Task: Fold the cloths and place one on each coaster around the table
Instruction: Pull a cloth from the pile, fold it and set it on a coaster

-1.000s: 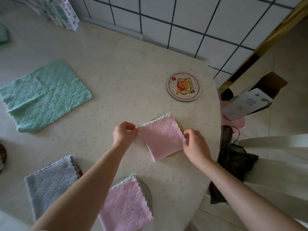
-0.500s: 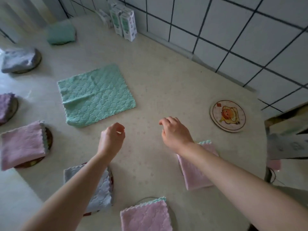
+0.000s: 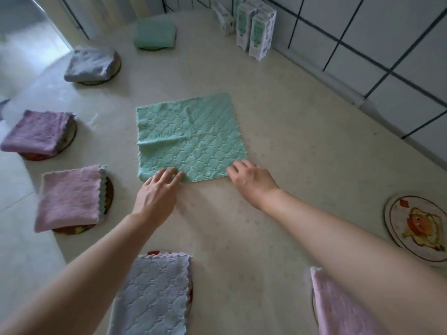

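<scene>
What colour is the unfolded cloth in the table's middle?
The unfolded cloth is mint green; head view shows it.

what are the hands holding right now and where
Nothing clearly held: left hand lies flat on the near edge of the green cloth; right hand touches its near-right corner, pinch unclear.

An unfolded cloth point(image 3: 191, 136) lies flat mid-surface point(image 3: 290, 146); the left hand point(image 3: 157, 192) and right hand point(image 3: 251, 180) touch its near corners; folded cloths point(image 3: 70, 199) sit on coasters point(image 3: 108, 192) round the left and near rim; a bare coaster point(image 3: 416, 228) lies right; cartons point(image 3: 256, 30) stand far.
</scene>
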Available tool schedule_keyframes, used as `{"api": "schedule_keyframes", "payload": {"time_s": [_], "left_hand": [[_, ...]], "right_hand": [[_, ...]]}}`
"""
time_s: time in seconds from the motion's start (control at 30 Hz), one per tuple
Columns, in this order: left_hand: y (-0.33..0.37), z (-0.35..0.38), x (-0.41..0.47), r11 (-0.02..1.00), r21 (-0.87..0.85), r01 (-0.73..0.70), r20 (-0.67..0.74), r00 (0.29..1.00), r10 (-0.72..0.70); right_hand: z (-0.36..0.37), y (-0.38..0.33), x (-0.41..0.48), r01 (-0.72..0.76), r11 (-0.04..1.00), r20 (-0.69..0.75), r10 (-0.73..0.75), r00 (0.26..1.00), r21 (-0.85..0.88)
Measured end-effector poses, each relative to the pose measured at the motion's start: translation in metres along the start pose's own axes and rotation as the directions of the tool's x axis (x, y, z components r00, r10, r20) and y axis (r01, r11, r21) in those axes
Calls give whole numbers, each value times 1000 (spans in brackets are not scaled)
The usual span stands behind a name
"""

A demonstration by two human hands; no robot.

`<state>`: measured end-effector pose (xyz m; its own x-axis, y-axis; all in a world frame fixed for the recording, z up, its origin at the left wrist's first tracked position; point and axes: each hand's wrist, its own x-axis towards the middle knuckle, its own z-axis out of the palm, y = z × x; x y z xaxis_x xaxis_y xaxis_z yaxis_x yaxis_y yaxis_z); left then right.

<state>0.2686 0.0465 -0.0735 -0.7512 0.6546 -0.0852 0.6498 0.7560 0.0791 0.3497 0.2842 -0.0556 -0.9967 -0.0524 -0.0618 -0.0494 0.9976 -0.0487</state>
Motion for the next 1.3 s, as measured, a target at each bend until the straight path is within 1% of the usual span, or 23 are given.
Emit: {"api": "schedule_keyframes", "payload": {"time_s": [0.07, 0.13, 0.17, 0.23, 0.3, 0.37, 0.4, 0.43, 0.47, 0.5, 0.57, 0.6, 0.67, 0.8, 0.9, 1.0, 1.1, 1.17, 1.23, 1.3], "left_hand": [[-5, -1, 2, 998, 17, -55, -65, 996, 56], [-7, -4, 4, 993, 60, -105, -127, 986, 112], [-6, -5, 5, 990, 82, -118, -149, 980, 129], [-3, -7, 9, 988, 106, -110, -167, 978, 127], [3, -8, 14, 994, 104, -37, -141, 989, 51], [9, -10, 20, 994, 92, 55, -92, 995, -47], [12, -12, 22, 992, 86, 92, -79, 993, -85], [14, -14, 25, 990, 76, 121, -75, 991, -115], [15, -18, 27, 987, 63, 149, -75, 987, -144], [14, -21, 29, 983, 43, 178, -74, 982, -174], [8, -30, 31, 969, 0, 247, -55, 968, -246], [3, -34, 30, 956, -19, 292, -37, 956, -292], [-4, -42, 25, 937, -57, 345, -26, 938, -347], [4, -55, 8, 949, -172, 265, -146, 946, -290], [20, -57, -17, 959, -227, 167, -198, 957, -214], [43, -54, -50, 961, -269, 60, -214, 969, -121], [65, -47, -85, 955, -291, -62, -210, 978, 0], [76, -42, -106, 942, -311, -130, -207, 976, 66], [86, -38, -126, 926, -347, -151, -180, 979, 93], [93, -36, -141, 917, -376, -133, -150, 985, 81]], "right_hand": [[5, 0, 6, 32, 995, -37, -36, 999, -91], [8, 1, 12, 73, 983, -44, -82, 996, -169], [9, 1, 15, 89, 976, -50, -100, 994, -199], [8, 1, 23, 84, 970, -30, -93, 995, -227], [4, -1, 28, 32, 981, -13, -35, 999, -190], [-1, -3, 32, -67, 996, 9, 68, 998, -65], [-3, -2, 36, -149, 989, 18, 149, 989, 5], [-4, 0, 39, -198, 979, -4, 198, 980, 47], [-6, 2, 40, -207, 976, -53, 210, 976, 65], [-8, 4, 40, -178, 983, -99, 181, 978, 45], [-8, 13, 39, -50, 993, -179, 30, 983, -106], [-9, 20, 36, 0, 983, -221, -40, 974, -181], [-15, 34, 29, 41, 966, -218, -98, 971, -254], [-31, 56, 3, 8, 946, -276, -102, 956, -323], [-38, 62, -35, -12, 949, -301, -88, 949, -315], [-35, 63, -85, -55, 960, -299, -31, 954, -276], [-26, 59, -142, -117, 976, -299, 59, 953, -181], [-21, 53, -180, -145, 985, -273, 115, 955, -94], [-20, 44, -216, -161, 987, -244, 159, 957, 12], [-20, 36, -244, -170, 980, -223, 190, 956, 105]]}}
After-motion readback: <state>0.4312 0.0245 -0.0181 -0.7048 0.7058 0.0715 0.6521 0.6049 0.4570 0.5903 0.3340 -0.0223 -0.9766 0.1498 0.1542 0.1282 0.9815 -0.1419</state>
